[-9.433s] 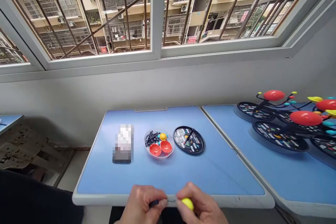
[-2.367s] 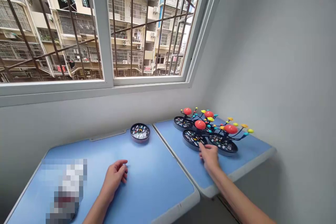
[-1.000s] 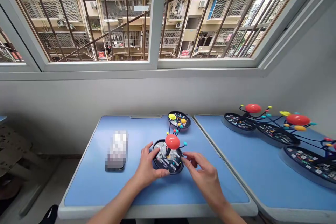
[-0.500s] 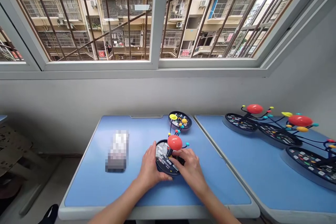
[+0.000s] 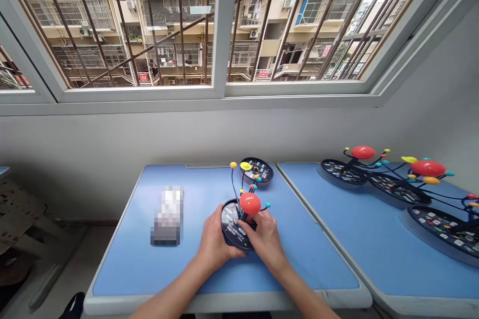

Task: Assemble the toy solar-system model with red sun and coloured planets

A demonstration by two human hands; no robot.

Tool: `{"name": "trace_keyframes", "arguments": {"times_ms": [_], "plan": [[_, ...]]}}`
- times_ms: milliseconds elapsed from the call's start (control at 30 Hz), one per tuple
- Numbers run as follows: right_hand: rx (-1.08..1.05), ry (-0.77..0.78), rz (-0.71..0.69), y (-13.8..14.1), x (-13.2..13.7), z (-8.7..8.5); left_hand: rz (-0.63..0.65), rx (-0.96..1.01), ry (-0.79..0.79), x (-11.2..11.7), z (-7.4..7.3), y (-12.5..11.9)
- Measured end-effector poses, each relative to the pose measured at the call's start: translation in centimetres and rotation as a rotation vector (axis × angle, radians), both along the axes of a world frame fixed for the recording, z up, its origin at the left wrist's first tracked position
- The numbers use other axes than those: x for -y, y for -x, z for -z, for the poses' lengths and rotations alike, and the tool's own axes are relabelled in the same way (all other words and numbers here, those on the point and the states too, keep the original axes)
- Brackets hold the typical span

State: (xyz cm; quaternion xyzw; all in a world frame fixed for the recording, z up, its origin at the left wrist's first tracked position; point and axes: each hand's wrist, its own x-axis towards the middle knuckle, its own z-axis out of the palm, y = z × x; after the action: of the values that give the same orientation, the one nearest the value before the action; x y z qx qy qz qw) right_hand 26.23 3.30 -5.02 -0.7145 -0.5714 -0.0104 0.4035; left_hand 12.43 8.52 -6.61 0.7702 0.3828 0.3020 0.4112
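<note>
Pixelated rectangular object (image 5: 167, 215): lying on the left part of the blue-topped table (image 5: 127, 254). Left hand (image 5: 213, 237): thumb and fingers spread around the round black base (image 5: 229, 218), gripping its left and near rim. Solar-system model (image 5: 250, 204): between both hands, above the table's middle. Right hand (image 5: 263, 238): fingers drawn together below the model's red ball — whether they pinch a rod cannot be told. Second black base (image 5: 264, 172): beyond, near the back-right corner. Adjoining table (image 5: 355, 224): similar models (image 5: 363, 152).

a barred window (image 5: 220, 25) tops the wall (image 5: 112, 144) behind blue desks (image 5: 310, 264).
</note>
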Motion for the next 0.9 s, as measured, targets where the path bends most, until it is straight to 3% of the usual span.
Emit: {"name": "trace_keyframes", "arguments": {"times_ms": [367, 900], "plan": [[0.098, -0.012, -0.053, -0.12, -0.13, -0.11, 0.037, 0.039, -0.059, 0.09, -0.79, 0.12], [0.199, -0.057, -0.087, -0.36, -0.01, -0.52, 0.045, 0.047, -0.052, -0.03, -0.26, 0.25]]}}
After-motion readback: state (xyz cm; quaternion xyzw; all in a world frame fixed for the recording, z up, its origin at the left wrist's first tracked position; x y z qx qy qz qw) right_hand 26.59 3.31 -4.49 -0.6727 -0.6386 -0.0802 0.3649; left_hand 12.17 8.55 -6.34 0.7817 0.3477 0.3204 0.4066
